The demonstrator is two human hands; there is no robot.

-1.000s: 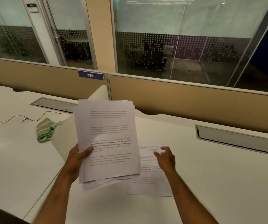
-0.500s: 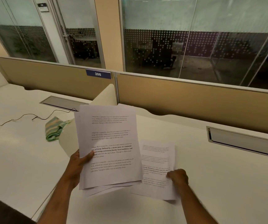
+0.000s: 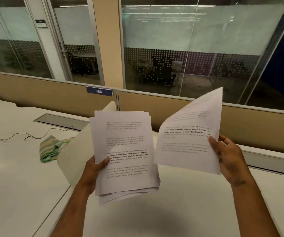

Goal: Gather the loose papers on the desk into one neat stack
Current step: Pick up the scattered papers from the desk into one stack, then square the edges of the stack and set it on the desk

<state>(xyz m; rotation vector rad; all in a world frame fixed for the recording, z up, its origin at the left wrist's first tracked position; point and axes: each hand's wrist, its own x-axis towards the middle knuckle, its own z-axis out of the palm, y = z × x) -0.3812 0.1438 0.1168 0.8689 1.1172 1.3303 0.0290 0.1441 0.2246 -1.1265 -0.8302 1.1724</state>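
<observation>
Fingers [image 3: 101,165] of the left hand [image 3: 93,173] pinch an uneven stack of printed papers [image 3: 125,151]; the right hand [image 3: 230,159], raised, grips 1 curling sheet [image 3: 189,134] above the smooth white counter [image 3: 172,211].

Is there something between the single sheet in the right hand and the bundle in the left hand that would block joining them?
Nothing visible. The single sheet in the right hand and the bundle in the left hand are both lifted above the desk, with only open air between them.
</observation>
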